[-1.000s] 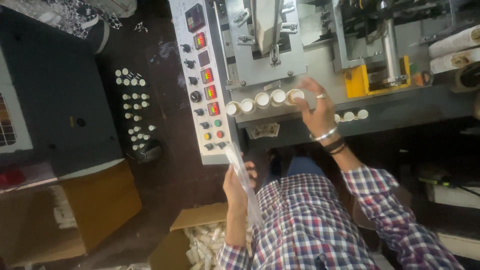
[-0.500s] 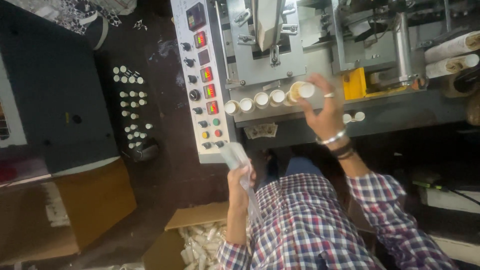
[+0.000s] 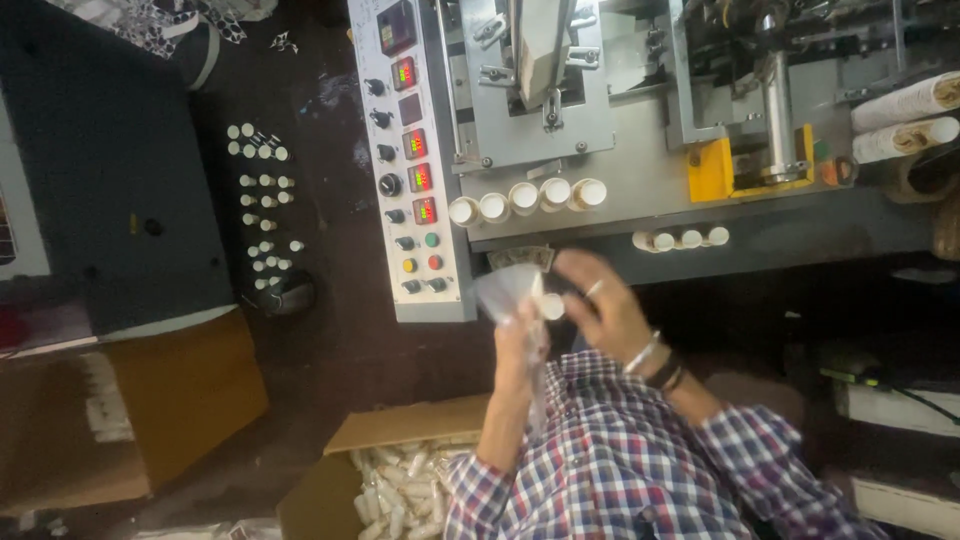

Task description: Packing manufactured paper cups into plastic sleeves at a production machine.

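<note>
Right hand (image 3: 600,305) is coming back from machine | fingers gripping small white tube (image 3: 550,306), its cap pointing at clear bag (image 3: 510,292) | left hand (image 3: 520,345) fingers pinching bag open, touching.

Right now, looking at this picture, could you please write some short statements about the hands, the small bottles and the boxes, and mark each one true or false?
1. The left hand holds a clear plastic bag. True.
2. The right hand is resting on the control panel. False: it is in the air beside the bag, with a small white-capped bottle at its fingers.
3. Five white-capped bottles stand in a row on the machine ledge. True.
4. The cardboard box below the hands holds only red cloth. False: it holds many small pale bottles.
5. The person wears a plain black sleeve. False: the sleeve is checked.
</note>
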